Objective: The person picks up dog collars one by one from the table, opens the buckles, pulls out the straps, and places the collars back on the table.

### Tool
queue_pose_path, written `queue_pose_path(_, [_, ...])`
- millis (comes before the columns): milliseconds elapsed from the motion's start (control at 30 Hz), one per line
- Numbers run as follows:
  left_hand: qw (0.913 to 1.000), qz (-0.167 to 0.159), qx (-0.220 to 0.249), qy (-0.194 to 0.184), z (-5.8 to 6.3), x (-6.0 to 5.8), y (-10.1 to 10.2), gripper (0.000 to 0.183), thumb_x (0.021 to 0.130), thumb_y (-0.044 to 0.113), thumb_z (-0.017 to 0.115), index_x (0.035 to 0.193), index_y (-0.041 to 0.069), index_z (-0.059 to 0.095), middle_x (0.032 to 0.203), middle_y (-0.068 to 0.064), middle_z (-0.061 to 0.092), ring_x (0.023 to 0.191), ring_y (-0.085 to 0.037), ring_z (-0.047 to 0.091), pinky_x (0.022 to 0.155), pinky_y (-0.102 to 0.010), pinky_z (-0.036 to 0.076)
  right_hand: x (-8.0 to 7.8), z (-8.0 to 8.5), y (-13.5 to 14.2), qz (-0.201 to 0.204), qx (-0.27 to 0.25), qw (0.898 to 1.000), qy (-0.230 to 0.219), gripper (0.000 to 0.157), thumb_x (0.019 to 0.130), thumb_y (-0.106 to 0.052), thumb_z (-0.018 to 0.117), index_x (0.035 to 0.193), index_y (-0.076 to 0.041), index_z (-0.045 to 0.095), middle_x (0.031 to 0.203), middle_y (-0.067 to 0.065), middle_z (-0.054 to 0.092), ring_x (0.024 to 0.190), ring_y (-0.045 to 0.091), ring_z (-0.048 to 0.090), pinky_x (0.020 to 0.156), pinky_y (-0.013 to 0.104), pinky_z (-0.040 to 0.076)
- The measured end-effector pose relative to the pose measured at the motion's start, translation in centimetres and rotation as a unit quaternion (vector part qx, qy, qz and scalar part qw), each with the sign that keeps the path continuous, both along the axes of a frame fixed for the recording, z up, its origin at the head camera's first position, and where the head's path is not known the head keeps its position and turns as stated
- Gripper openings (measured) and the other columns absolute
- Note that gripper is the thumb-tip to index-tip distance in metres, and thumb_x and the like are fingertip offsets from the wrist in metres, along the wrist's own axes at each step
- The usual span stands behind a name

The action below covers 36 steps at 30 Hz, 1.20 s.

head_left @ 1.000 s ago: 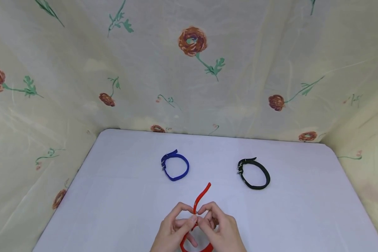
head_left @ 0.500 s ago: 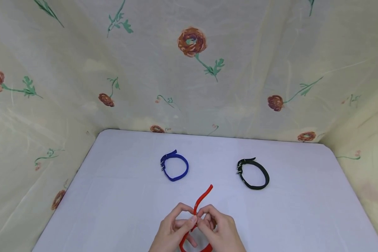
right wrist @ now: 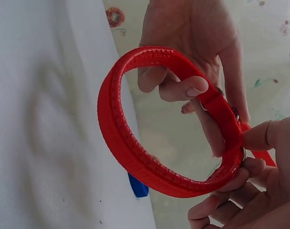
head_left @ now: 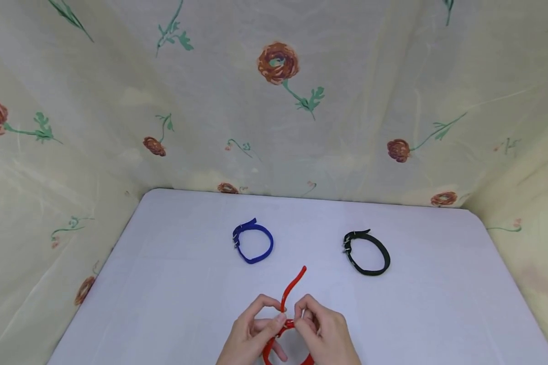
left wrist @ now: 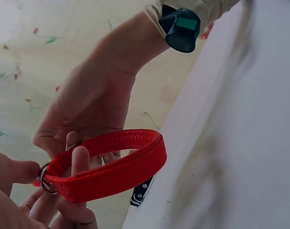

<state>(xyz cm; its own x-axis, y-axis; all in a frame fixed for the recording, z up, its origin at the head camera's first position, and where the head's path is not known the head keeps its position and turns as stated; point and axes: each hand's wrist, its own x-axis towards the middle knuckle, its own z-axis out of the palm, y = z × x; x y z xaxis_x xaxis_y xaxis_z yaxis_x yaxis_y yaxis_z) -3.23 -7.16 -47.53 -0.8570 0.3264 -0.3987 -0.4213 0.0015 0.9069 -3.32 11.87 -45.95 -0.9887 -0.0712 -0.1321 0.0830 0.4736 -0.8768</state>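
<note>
Red collar (left wrist: 121,176): held over the near side of the tabletop (head_left: 178,279), its closest arc cut off from above. Fingers largely mask the buckle; threading cannot be determined. Left hand (head_left: 255,327) pinches the band at the buckle; right hand (head_left: 323,327) pinches red strap just beside. Webbing woven, edge stitched, loop oval. Blue collar (head_left: 271,242) and black collar (head_left: 386,253) lie beyond, both rounded.

You've a white tbl (head_left: 173,284) in front, far corners rounded. On it, short of far edge: blue collar (head_left: 271,243) L of ctr, buckled in a loop; black collar (head_left: 387,256) R of ctr, same form, well apart.
</note>
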Motion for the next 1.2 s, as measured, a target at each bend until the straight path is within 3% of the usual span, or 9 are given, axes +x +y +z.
queue_pose_path(133, [0.9999,0.003,0.007,-0.009,0.15,0.03,0.04,0.053,0.102,0.051,0.071,0.136,0.012,0.059,0.098,-0.025,0.082,0.06,-0.017,0.075,0.049,-0.024,0.044,0.09,0.05,0.03,0.007,0.004,1.0,0.019,0.021,0.095,-0.006,0.062,0.085,-0.024,0.064,0.061,-0.012,0.045,0.056,0.0,0.044,0.055,0.019,0.037])
queue_pose_path(367, [0.9999,0.006,0.005,-0.01,0.23,0.13,0.07,0.046,0.102,0.05,0.072,0.131,0.015,0.062,0.096,-0.026,0.081,0.059,-0.016,0.074,0.047,-0.023,0.039,-0.11,0.28,-0.05,0.007,0.025,1.0,0.0,0.026,0.099,-0.008,0.06,0.082,-0.027,0.063,0.073,-0.009,0.054,0.066,0.004,0.052,0.062,0.021,0.044])
queue_pose_path(600, [0.9999,0.007,0.005,0.006,0.11,0.17,-0.02,0.042,0.102,0.047,0.073,0.129,0.017,0.062,0.1,-0.027,0.081,0.06,-0.015,0.074,0.053,-0.024,0.049,-0.21,-0.1,0.06,0.03,0.023,0.999,0.014,0.019,0.101,-0.015,0.064,0.088,-0.029,0.061,0.086,-0.01,0.058,0.083,0.001,0.058,0.073,0.021,0.052])
queue_pose_path(733, [0.9998,0.006,0.008,0.019,0.06,0.27,-0.03,0.041,0.103,0.045,0.073,0.13,0.016,0.063,0.102,-0.03,0.08,0.061,-0.014,0.074,0.056,-0.026,0.053,-0.2,-0.2,-0.04,0.045,0.015,0.998,0.029,0.016,0.101,-0.011,0.062,0.092,-0.023,0.06,0.088,-0.007,0.057,0.076,0.0,0.057,0.068,0.02,0.052])
queue_pose_path(933, [0.999,-0.007,0.002,0.044,-0.28,0.2,-0.01,0.037,0.106,0.041,0.07,0.133,0.017,0.06,0.111,-0.026,0.081,0.063,-0.015,0.074,0.062,-0.026,0.059,0.09,-0.58,-0.25,0.015,-0.005,0.998,0.066,0.019,0.097,-0.004,0.064,0.092,-0.022,0.06,0.088,-0.007,0.052,0.065,0.0,0.047,0.058,0.02,0.042])
queue_pose_path(1200, [0.9965,-0.052,0.007,0.065,-0.56,0.1,0.06,0.057,0.104,0.034,0.074,0.146,0.009,0.043,0.12,-0.025,0.077,0.069,-0.012,0.076,0.068,-0.021,0.061,-0.07,-0.47,0.13,-0.013,-0.007,0.999,0.037,0.009,0.098,-0.005,0.062,0.097,-0.014,0.063,0.094,-0.003,0.054,0.07,0.002,0.048,0.061,0.02,0.043])
